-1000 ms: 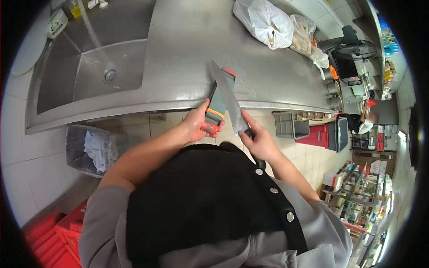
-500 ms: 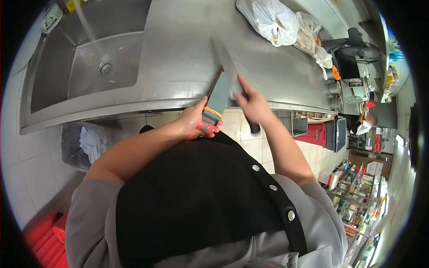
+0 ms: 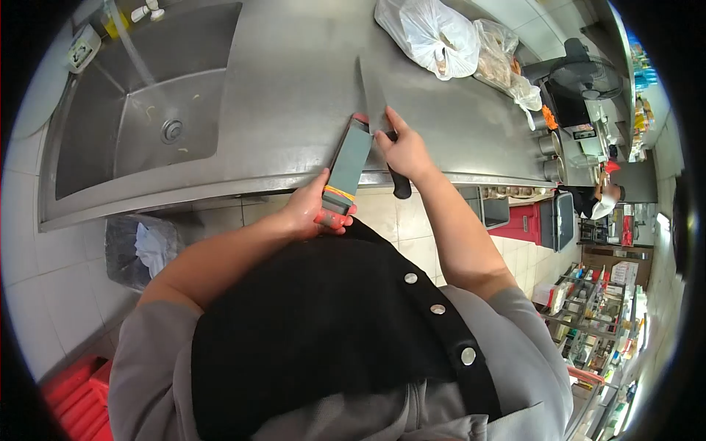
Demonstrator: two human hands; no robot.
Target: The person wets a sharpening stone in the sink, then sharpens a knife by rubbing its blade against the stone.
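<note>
My left hand (image 3: 310,209) is closed around the lower end of a long grey-green sharpening stone (image 3: 349,160), with red showing at its far tip and by my fingers. Yellow and red bands wrap the stone near my grip. In my right hand (image 3: 407,153) is a knife (image 3: 370,90), held by its black handle. Its wide blade points away from me over the counter, and the blade's heel is right beside the stone's upper right edge. Part of the handle is hidden behind my fingers.
The steel counter (image 3: 283,95) spans the front, with a sink (image 3: 173,88) at left under running water. White plastic bags (image 3: 434,37) lie at the back right, near a black fan (image 3: 585,77). A lined bin (image 3: 121,253) stands below left. Another person (image 3: 604,200) is far right.
The stone has turned to show more of its broad face. My right hand and the knife have shifted slightly left, and the blade looks less blurred.
</note>
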